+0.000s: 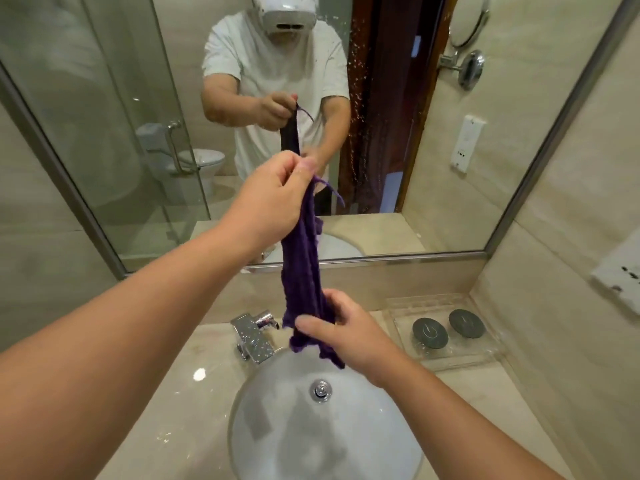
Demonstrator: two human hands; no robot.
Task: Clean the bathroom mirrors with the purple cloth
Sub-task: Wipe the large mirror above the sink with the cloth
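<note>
Head view: my left hand (273,199) is up, thumb and fingers pinching the top end of the purple cloth (303,268). Right hand (346,336) is lower and nearer, fingers curled round the bottom end. The cloth is bunched into a nubby, ropey strand, near-vertical between them above the round white basin (277,427). Boxy chrome faucet (252,336) sits just left of the lower end. Metal-framed mirror (450,150) is beyond, flecked with droplets. Clear tray (485,351) at right holds two dark round caps (429,334).
</note>
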